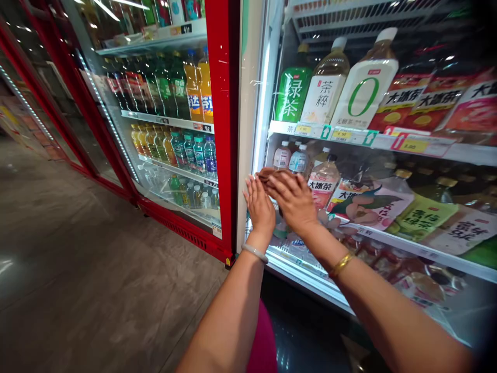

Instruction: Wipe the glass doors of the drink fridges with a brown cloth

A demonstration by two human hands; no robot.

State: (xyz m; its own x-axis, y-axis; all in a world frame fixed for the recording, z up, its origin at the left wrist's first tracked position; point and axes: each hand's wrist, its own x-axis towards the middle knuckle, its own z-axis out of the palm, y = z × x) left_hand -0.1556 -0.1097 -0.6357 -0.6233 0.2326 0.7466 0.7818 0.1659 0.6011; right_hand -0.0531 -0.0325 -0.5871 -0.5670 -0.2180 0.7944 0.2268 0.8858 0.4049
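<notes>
My left hand (259, 204) lies with its fingers stretched out against the pale edge of the glass-doored drinks fridge (248, 129). Right beside it, my right hand (293, 199) presses a brown cloth (277, 176) to the glass, its fingers laid over the cloth. Part of the cloth is covered by that hand. Behind the glass, close to my hands, stand a pink-labelled bottle (282, 155) and a blue-labelled bottle (298, 159). A grey bangle is on my left wrist and a gold one on my right.
A red-framed fridge (227, 129) with shelves of bottled drinks stands to the left. Larger tea bottles (365, 88) line the upper shelf behind the glass, above a price strip (349, 135). Grey-brown floor (97, 295) stretches along the fridges.
</notes>
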